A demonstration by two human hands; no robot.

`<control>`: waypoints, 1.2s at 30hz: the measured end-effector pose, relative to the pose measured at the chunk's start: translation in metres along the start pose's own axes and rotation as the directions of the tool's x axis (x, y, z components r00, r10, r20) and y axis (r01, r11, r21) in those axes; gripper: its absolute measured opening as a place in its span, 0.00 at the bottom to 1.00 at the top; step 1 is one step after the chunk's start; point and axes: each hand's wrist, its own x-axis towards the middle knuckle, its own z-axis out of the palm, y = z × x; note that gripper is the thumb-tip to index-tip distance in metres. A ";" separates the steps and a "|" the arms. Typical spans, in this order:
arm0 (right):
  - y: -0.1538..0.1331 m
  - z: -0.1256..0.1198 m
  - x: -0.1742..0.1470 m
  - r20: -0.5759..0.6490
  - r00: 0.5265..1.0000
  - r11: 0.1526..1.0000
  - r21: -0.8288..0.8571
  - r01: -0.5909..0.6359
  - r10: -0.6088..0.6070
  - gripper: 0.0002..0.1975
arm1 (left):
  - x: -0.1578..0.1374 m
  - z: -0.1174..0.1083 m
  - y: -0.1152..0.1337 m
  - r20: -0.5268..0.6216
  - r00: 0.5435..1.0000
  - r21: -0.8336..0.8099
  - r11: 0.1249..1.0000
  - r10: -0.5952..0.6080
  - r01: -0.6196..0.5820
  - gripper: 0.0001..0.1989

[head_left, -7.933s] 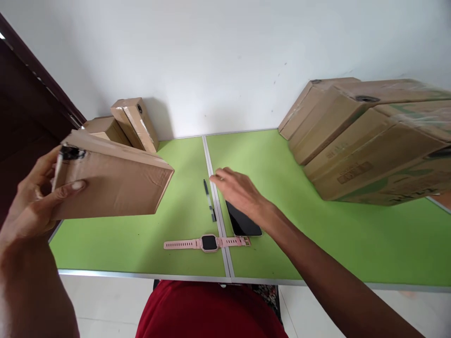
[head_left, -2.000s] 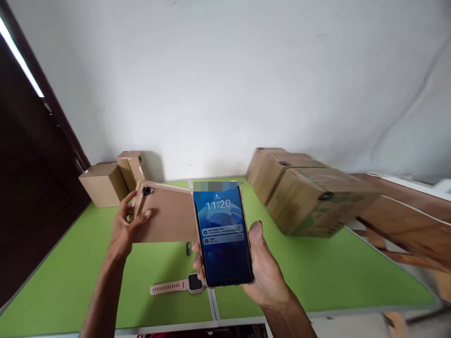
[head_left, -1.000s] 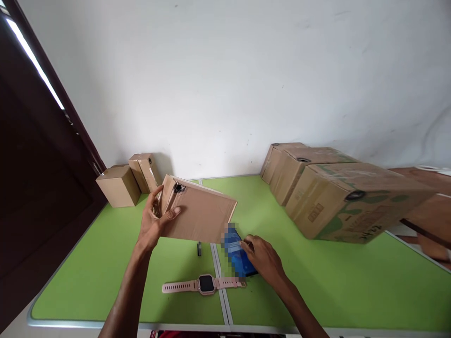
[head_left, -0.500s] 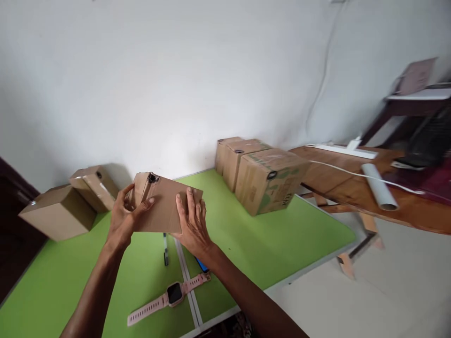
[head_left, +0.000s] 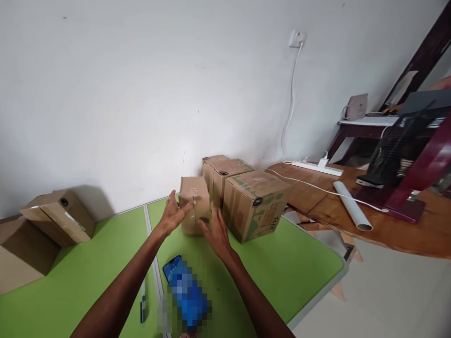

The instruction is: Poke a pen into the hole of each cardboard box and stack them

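A small cardboard box stands upright on the green table, just left of a cluster of bigger cartons. My left hand is at its left front, fingers spread and the thumb stretched across in front of its face. On the other side my right hand is open near the box's lower right corner. Whether either hand touches the box I cannot tell. Behind my right hand stand a green-printed carton and a taped carton, with another carton farther back.
A phone, partly pixelated, and a pen lie on the green table. Two more boxes stand at left. On the wooden table at right are a white tube and a power strip.
The small box, gripped in both hands before, now stands on the table beside the cartons. Both hands have opened around it. The view has swung right, and the pink watch is out of view.
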 end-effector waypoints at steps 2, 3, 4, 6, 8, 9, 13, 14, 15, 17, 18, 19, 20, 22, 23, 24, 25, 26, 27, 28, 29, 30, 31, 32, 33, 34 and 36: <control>0.012 -0.001 -0.014 -0.034 0.997 0.997 0.027 -0.066 0.066 0.39 | -0.001 0.002 -0.016 0.106 0.992 -0.001 0.998 -0.065 0.065 0.67; 0.016 0.000 -0.021 -0.046 0.994 0.995 0.040 -0.096 0.097 0.38 | -0.001 0.004 -0.024 0.152 0.983 0.006 0.995 -0.103 0.103 0.69; 0.019 0.004 -0.028 -0.053 0.991 0.991 0.052 -0.122 0.124 0.38 | -0.002 0.006 -0.033 0.191 0.973 0.010 0.991 -0.130 0.131 0.70; 0.021 0.013 -0.038 -0.063 0.985 0.985 0.075 -0.156 0.160 0.36 | -0.002 0.014 -0.048 0.260 0.953 0.003 0.987 -0.153 0.158 0.68; 0.021 0.024 -0.038 -0.070 0.981 0.981 0.093 -0.171 0.178 0.36 | 0.003 0.026 -0.061 0.310 0.940 -0.025 0.988 -0.139 0.154 0.61; 0.022 0.029 -0.033 -0.072 0.980 0.979 0.100 -0.176 0.184 0.36 | 0.007 0.032 -0.066 0.324 0.938 -0.042 0.988 -0.126 0.148 0.58; 0.033 0.042 0.001 -0.068 0.980 0.977 0.112 -0.180 0.188 0.39 | 0.040 0.051 -0.078 0.309 0.946 -0.082 0.988 -0.097 0.128 0.56; 0.037 0.043 0.011 -0.062 0.981 0.978 0.113 -0.175 0.183 0.39 | 0.051 0.055 -0.080 0.300 0.949 -0.086 0.988 -0.094 0.125 0.55; 0.041 0.044 0.021 -0.055 0.983 0.979 0.114 -0.169 0.176 0.39 | 0.063 0.058 -0.080 0.288 0.953 -0.090 0.988 -0.092 0.122 0.53; 0.051 0.047 0.040 -0.039 0.986 0.981 0.112 -0.160 0.165 0.38 | 0.087 0.065 -0.081 0.263 0.961 -0.097 0.988 -0.088 0.117 0.44; 0.055 0.048 0.049 -0.031 0.986 0.981 0.110 -0.157 0.161 0.38 | 0.099 0.068 -0.080 0.252 0.964 -0.100 0.988 -0.086 0.115 0.38; 0.060 0.050 0.057 -0.026 0.987 0.982 0.108 -0.155 0.159 0.39 | 0.109 0.072 -0.079 0.244 0.966 -0.104 0.988 -0.084 0.112 0.33; 0.065 0.051 0.065 -0.022 0.987 0.982 0.105 -0.156 0.159 0.39 | 0.119 0.075 -0.077 0.242 0.967 -0.108 0.988 -0.080 0.109 0.28; 0.073 0.051 0.080 -0.020 0.987 0.982 0.097 -0.159 0.162 0.38 | 0.135 0.083 -0.071 0.258 0.964 -0.117 0.988 -0.071 0.104 0.23; 0.076 0.050 0.086 -0.016 0.986 0.982 0.095 -0.163 0.165 0.38 | 0.140 0.086 -0.067 0.273 0.960 -0.122 0.987 -0.065 0.102 0.22; 0.077 0.048 0.090 -0.009 0.986 0.982 0.093 -0.167 0.168 0.37 | 0.143 0.089 -0.062 0.288 0.956 -0.129 0.987 -0.060 0.101 0.22; 0.076 0.046 0.092 0.003 0.985 0.980 0.094 -0.173 0.173 0.36 | 0.143 0.089 -0.058 0.300 0.952 -0.135 0.986 -0.057 0.101 0.22; 0.073 0.042 0.091 0.020 0.983 0.979 0.098 -0.182 0.180 0.35 | 0.139 0.089 -0.053 0.308 0.950 -0.141 0.985 -0.056 0.104 0.22; 0.067 0.038 0.087 0.045 0.981 0.976 0.104 -0.193 0.189 0.35 | 0.131 0.086 -0.050 0.308 0.950 -0.145 0.983 -0.060 0.110 0.22; 0.060 0.033 0.080 0.074 0.976 0.971 0.112 -0.211 0.203 0.34 | 0.121 0.082 -0.048 0.301 0.951 -0.148 0.982 -0.070 0.119 0.22; 0.052 0.027 0.073 0.112 0.969 0.965 0.118 -0.233 0.220 0.34 | 0.110 0.076 -0.048 0.293 0.953 -0.151 0.980 -0.083 0.132 0.22; 0.046 0.022 0.065 0.160 0.959 0.959 0.123 -0.256 0.235 0.35 | 0.098 0.068 -0.049 0.282 0.954 -0.152 0.977 -0.103 0.151 0.23; 0.041 0.018 0.059 0.210 0.946 0.953 0.125 -0.277 0.248 0.35 | 0.086 0.058 -0.054 0.264 0.956 -0.153 0.973 -0.127 0.172 0.27; 0.037 0.016 0.056 0.262 0.931 0.949 0.122 -0.292 0.253 0.36 | 0.074 0.046 -0.060 0.246 0.957 -0.154 0.968 -0.157 0.198 0.33; 0.033 0.017 0.056 0.313 0.916 0.947 0.116 -0.299 0.251 0.38 | 0.059 0.031 -0.068 0.232 0.956 -0.161 0.962 -0.180 0.221 0.39; 0.028 0.021 0.056 0.368 0.896 0.947 0.100 -0.304 0.249 0.38 | 0.042 0.013 -0.076 0.237 0.955 -0.174 0.959 -0.177 0.221 0.43; 0.006 0.036 0.055 0.494 0.839 0.947 0.089 -0.309 0.228 0.36 | -0.004 -0.028 -0.092 0.229 0.969 -0.173 0.976 -0.093 0.134 0.39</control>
